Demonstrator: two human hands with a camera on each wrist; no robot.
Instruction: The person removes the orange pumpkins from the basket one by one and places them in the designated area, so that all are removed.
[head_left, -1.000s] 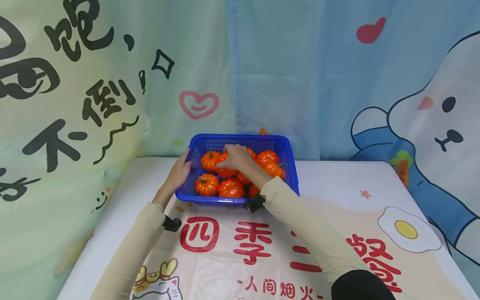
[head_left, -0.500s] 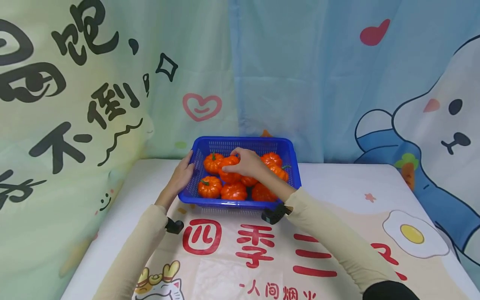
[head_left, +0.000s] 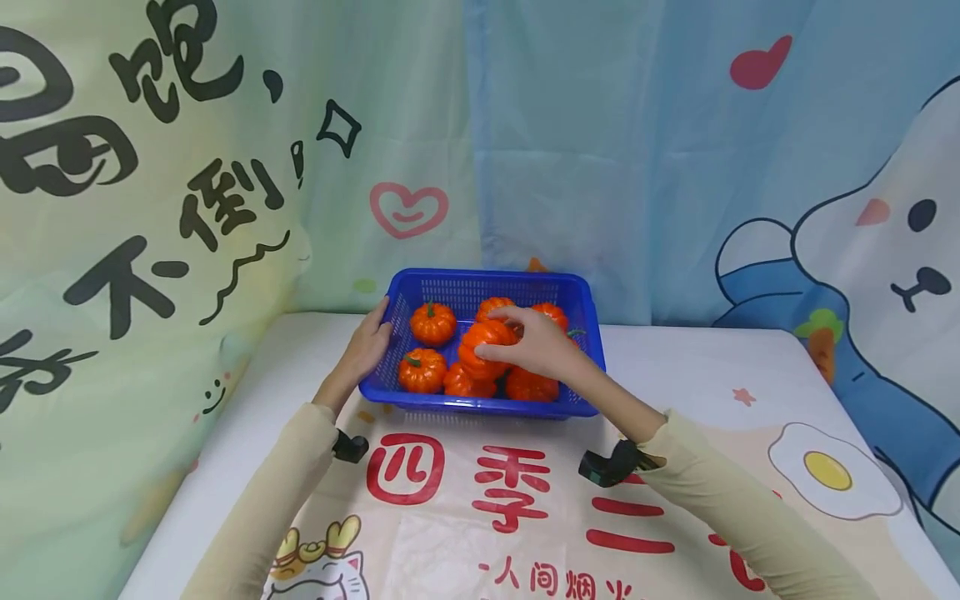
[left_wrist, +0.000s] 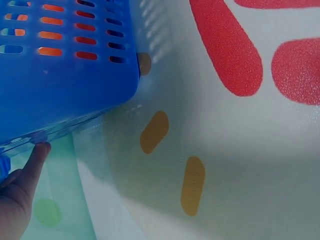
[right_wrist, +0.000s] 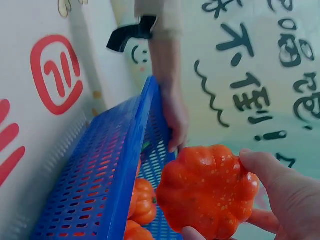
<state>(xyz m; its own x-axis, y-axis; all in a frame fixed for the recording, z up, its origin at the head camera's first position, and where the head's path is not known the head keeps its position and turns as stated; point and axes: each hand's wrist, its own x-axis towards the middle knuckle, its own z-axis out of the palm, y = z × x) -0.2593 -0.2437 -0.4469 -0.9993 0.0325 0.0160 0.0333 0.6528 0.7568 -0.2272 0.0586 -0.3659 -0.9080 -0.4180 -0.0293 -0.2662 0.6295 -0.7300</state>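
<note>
My right hand (head_left: pixel 536 340) grips an orange toy pumpkin (head_left: pixel 486 350) with fingers and thumb on its sides. In the right wrist view this glossy, ribbed pumpkin (right_wrist: pixel 207 192) is raised beside the rim. A blue plastic basket (head_left: pixel 480 403) with slotted walls holds several more such pumpkins, among them one (head_left: pixel 432 323) at the back left and another (head_left: pixel 422 371) at the front left. At the basket's left side, my left hand (head_left: pixel 366 342) rests against the outer wall. One extended finger (left_wrist: pixel 37 157) touches that wall in the left wrist view.
The basket stands toward the back of a white table (head_left: pixel 690 367), close to a printed curtain (head_left: pixel 555 150). A printed cloth (head_left: pixel 435 533) with red characters covers the table's front. Each wrist carries a black camera, such as the right one (head_left: pixel 611 463).
My right hand has lifted the pumpkin from among the others and moved it right and toward me, over the basket. The left hand stays at the basket's side.
</note>
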